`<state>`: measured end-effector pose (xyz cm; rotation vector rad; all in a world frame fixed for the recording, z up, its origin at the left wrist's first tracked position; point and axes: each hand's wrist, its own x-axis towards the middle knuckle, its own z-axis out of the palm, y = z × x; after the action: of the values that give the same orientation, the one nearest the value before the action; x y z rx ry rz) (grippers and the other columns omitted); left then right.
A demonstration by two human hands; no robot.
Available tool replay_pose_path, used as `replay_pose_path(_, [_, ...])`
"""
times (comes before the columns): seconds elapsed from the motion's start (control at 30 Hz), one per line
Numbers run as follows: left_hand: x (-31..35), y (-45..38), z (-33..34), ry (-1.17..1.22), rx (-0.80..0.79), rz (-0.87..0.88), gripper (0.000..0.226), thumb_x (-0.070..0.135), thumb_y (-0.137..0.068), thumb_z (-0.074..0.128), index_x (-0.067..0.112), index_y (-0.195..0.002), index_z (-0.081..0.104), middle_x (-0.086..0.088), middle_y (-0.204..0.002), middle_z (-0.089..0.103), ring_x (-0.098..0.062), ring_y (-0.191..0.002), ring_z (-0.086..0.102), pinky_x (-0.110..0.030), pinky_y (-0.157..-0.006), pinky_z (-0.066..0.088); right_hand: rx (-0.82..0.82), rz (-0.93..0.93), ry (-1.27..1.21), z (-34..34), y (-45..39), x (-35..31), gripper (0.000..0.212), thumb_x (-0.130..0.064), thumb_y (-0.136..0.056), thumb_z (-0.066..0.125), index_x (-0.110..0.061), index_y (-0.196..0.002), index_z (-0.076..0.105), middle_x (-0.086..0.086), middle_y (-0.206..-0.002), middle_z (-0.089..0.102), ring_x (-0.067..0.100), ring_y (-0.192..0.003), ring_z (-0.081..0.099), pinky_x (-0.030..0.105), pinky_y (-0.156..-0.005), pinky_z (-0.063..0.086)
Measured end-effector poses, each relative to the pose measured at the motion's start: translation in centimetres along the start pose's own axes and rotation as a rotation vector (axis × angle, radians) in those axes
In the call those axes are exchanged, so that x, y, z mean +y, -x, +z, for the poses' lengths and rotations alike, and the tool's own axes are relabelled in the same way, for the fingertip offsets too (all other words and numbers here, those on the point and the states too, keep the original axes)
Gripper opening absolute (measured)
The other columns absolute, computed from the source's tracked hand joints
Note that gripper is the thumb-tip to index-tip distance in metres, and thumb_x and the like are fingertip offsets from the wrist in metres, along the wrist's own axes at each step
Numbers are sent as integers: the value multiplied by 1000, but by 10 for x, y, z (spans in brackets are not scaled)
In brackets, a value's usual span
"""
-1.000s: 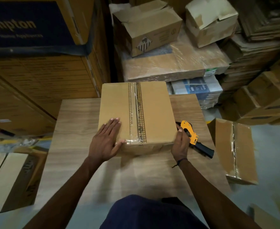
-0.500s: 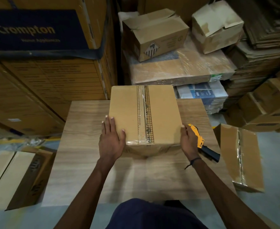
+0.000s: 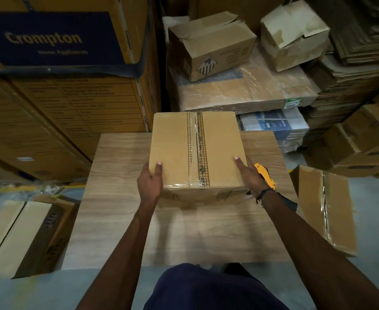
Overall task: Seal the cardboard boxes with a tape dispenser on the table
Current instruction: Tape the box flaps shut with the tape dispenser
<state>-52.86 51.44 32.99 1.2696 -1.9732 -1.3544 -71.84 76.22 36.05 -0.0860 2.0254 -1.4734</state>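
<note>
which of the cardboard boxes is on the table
The taped box held between both hands; it alone sits on the wooden table. The others rest on the floor or stacks.

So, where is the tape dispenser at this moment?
In the head view, the tape dispenser lies on the table, right of the cardboard box, partly hidden behind the right hand.

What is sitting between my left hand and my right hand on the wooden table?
In the head view, the taped brown cardboard box sits between the left hand and the right hand; each hand grips one side of it.
</note>
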Motion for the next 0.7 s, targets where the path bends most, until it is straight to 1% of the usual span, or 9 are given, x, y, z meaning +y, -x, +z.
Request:
replay_pose_path(0.13, [0,3,-2,-7,-26,9,54,53,-104,53,15,-143,60,-9,-131,70,-29,-121,64,-38,-102,49,-8,-7,1,-1,12,-4,61,-50,-106,49,-30,-161,30,-10,-150,45,12,-133,40,32,-106,31])
replay_pose_path(0.2, [-1,7,-6,-24,-33,17,54,53,-104,52,15,-142,60,-10,-131,70,-30,-122,64,-36,-100,47,-2,-37,-6,0,20,-1,57,-45,-108,47,-28,-160,32,-11,-144,47,12,-131,43,30,-103,33])
replay_pose_path(0.3, [-12,16,-15,-51,-47,19,56,56,-104,51,16,-142,60,-10,-131,70,-31,-122,64,-39,-103,49,13,-57,-2,3,34,9,54,-42,-109,47,-27,-159,35,-13,-138,48,13,-129,46,29,-103,35])
replay_pose_path(0.37, [-17,28,-21,-52,-52,26,58,58,-104,50,16,-143,59,-9,-132,69,-31,-122,64,-41,-104,50,13,-71,-19,4,41,20,54,-45,-107,50,-28,-157,38,-13,-141,52,15,-133,48,34,-108,38])
replay_pose_path(0.43, [-19,42,-27,-50,-37,23,55,54,-105,51,15,-143,59,-9,-133,69,-30,-123,63,-37,-102,47,7,-78,-16,3,48,31,56,-51,-104,52,-32,-156,41,-12,-146,55,16,-136,50,41,-116,39])
replay_pose_path(0.5, [-21,59,-34,-45,-26,21,53,51,-105,52,14,-142,60,-9,-133,68,-30,-123,63,-34,-100,46,-6,-85,-14,2,56,41,58,-55,-103,53,-35,-156,42,-12,-148,55,15,-137,51,43,-118,38])
replay_pose_path(0.57, [-24,76,-42,-35,-19,11,54,53,-105,51,15,-142,59,-9,-133,69,-30,-122,63,-36,-101,48,-24,-99,-15,3,69,47,57,-54,-103,53,-36,-156,41,-14,-148,55,12,-135,51,39,-116,39])
replay_pose_path(0.63, [-27,93,-49,-63,-21,-2,56,55,-105,50,15,-143,59,-10,-132,69,-31,-122,64,-40,-103,49,-30,-104,-24,3,84,52,54,-51,-104,53,-35,-155,43,-14,-144,56,10,-132,53,34,-109,40])
replay_pose_path(0.7, [-31,104,-56,-120,-48,-31,56,56,-105,48,16,-142,59,-10,-132,69,-32,-120,64,-40,-102,49,-12,-102,-19,2,93,61,53,-51,-104,54,-34,-153,45,-13,-140,58,12,-129,55,34,-108,42])
